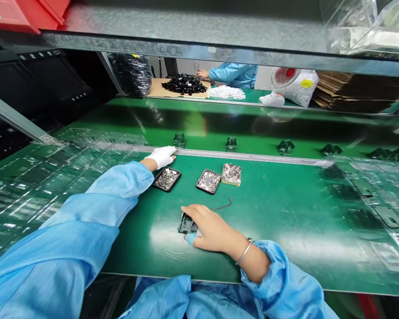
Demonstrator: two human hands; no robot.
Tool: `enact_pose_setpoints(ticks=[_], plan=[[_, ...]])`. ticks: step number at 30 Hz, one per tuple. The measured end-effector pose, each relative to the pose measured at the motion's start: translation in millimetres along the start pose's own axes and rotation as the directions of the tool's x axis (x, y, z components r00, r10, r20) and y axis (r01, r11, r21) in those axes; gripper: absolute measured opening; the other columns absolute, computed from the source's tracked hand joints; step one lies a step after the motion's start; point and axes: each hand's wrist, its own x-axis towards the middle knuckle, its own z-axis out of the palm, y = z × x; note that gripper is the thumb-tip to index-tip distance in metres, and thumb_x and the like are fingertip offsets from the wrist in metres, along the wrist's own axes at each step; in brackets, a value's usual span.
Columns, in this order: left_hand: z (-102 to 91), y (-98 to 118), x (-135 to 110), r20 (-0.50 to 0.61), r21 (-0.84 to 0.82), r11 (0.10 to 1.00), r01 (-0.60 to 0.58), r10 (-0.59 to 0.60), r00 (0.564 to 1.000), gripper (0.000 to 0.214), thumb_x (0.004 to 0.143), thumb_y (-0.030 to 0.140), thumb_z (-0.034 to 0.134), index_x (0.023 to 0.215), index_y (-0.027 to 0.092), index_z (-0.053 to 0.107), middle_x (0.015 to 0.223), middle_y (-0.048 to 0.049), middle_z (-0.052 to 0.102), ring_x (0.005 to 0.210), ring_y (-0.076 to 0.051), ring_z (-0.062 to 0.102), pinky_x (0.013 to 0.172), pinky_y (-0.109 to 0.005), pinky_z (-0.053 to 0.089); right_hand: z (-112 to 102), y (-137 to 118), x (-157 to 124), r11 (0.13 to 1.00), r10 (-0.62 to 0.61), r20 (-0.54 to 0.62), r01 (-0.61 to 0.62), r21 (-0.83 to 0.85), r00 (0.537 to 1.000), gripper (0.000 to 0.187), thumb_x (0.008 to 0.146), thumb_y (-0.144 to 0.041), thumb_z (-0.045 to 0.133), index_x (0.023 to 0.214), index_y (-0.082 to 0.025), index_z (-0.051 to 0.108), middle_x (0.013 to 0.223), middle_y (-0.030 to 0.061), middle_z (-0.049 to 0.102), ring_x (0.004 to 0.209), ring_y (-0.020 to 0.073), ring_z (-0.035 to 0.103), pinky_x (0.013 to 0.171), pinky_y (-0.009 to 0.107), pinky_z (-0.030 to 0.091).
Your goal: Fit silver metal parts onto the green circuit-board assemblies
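— What is in the right hand (210, 227)?
— The dark part (187, 224), at its nine o'clock, between thumb and fingers. Probably light, stiff; hold the edges.
— And the left hand (161, 157)?
— Eleven o'clock, near a second part (179, 139); its grip I cannot tell.

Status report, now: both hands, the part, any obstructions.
Left hand at the rail. Right hand holding dark part over the bench. Nothing seems in the way; bent rod lies just beyond right hand.

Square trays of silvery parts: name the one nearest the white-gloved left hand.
The leftmost black-rimmed tray, close to the left hand; the other two lie farther right.
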Motion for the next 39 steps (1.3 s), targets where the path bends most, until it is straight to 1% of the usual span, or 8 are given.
enact_pose_setpoints(ticks=[4, 8, 15, 20, 24, 28, 34, 39], plan=[[4.8, 1.1, 20.0, 0.097, 0.092, 0.993, -0.08, 0.071, 0.993, 0.042, 0.086, 0.037, 0.058, 0.124, 0.02, 0.06, 0.133, -0.0097, 0.059, 0.123, -0.027, 0.054, 0.103, -0.034, 0.041, -2.8, 1.7, -1.6, 1.0, -0.01, -0.004, 0.01, -0.013, 1.0, 0.076, 0.073, -0.017, 0.055, 0.146, -0.014, 0.032, 0.146, 0.0145, 0.041, 0.134, 0.0266, 0.04, 0.112, 0.041, 0.038], [-18.4, 12.4, 8.3, 0.132, 0.125, 0.988, -0.092, 0.076, 0.988, 0.051, 0.086, 0.039, 0.051, 0.131, 0.016, 0.057, 0.135, -0.0134, 0.058, 0.125, -0.033, 0.053, 0.105, -0.04, 0.039, -6.2, 4.1, -2.9, 0.999, -0.007, -0.051, 0.009, 0.049, 0.999, 0.075, 0.073, -0.013, 0.052, 0.146, -0.014, 0.031, 0.149, 0.0153, 0.036, 0.139, 0.0261, 0.034, 0.116, 0.042, 0.033], [-56.5, 38.8, -100.0, -0.017, 0.047, 0.944, -0.327, 0.328, 0.945, 0.052, 0.089, 0.043, 0.041, 0.135, 0.023, 0.054, 0.136, -0.0014, 0.058, 0.126, -0.023, 0.053, 0.109, -0.032, 0.038, -10.0, 12.0, -0.8, 0.986, 0.045, -0.119, -0.025, 0.165, 0.992, 0.078, 0.069, -0.004, 0.046, 0.145, -0.012, 0.031, 0.151, 0.0176, 0.032, 0.144, 0.024, 0.027, 0.121, 0.044, 0.024], [-40.6, 9.5, -146.1, -0.015, 0.159, 0.98, -0.121, 0.125, 0.992, 0.044, 0.088, 0.032, 0.037, 0.119, 0.021, 0.067, 0.121, -0.0054, 0.068, 0.113, -0.027, 0.061, 0.096, -0.036, 0.047, -13.3, 16.5, -0.3, 0.987, 0.02, -0.125, 0.001, 0.162, 0.992, 0.077, 0.07, -0.002, 0.045, 0.145, -0.013, 0.032, 0.15, 0.0163, 0.034, 0.143, 0.0229, 0.031, 0.121, 0.044, 0.025], [-25.7, -3.0, -141.7, 0.013, 0.216, 0.975, -0.055, 0.053, 0.999, 0.041, 0.085, 0.029, 0.04, 0.111, 0.021, 0.071, 0.116, -0.0076, 0.069, 0.107, -0.027, 0.063, 0.089, -0.035, 0.049, -14.9, 13.7, 0.3, 0.992, -0.001, -0.098, 0.013, 0.124, 0.995, 0.071, 0.075, -0.007, 0.051, 0.143, -0.017, 0.035, 0.145, 0.0148, 0.041, 0.138, 0.0234, 0.038, 0.117, 0.045, 0.032], [-19.5, 11.3, -131.6, 0.049, 0.28, 0.951, -0.132, 0.123, 0.991, 0.037, 0.084, 0.029, 0.043, 0.107, 0.022, 0.072, 0.111, -0.0095, 0.069, 0.105, -0.027, 0.063, 0.087, -0.034, 0.047, -19.1, 11.3, -0.5, 0.995, -0.022, -0.103, 0.031, 0.092, 0.994, 0.064, 0.08, -0.015, 0.058, 0.141, -0.013, 0.039, 0.144, 0.017, 0.043, 0.136, 0.0253, 0.04, 0.116, 0.044, 0.033], [-18.0, 27.1, -119.6, 0.213, 0.295, 0.953, -0.064, 0.0, 0.977, 0.025, 0.081, 0.028, 0.049, 0.089, 0.02, 0.071, 0.095, -0.0121, 0.071, 0.088, -0.028, 0.066, 0.075, -0.032, 0.047, -23.6, 18.0, -2.0, 0.998, 0.004, -0.205, 0.008, 0.057, 0.979, 0.053, 0.086, -0.026, 0.058, 0.137, -0.019, 0.043, 0.138, 0.0145, 0.05, 0.131, 0.0259, 0.047, 0.112, 0.049, 0.038], [-16.5, 12.7, -116.8, 0.121, 0.187, 0.982, 0.0, -0.023, 0.992, 0.026, 0.081, 0.031, 0.046, 0.086, 0.021, 0.069, 0.096, -0.0096, 0.071, 0.087, -0.026, 0.065, 0.072, -0.031, 0.046, -22.6, 16.5, -2.7, 1.0, -0.002, -0.219, 0.006, 0.019, 0.976, 0.05, 0.087, -0.023, 0.056, 0.135, -0.018, 0.045, 0.136, 0.0144, 0.052, 0.128, 0.0251, 0.049, 0.11, 0.047, 0.041]])
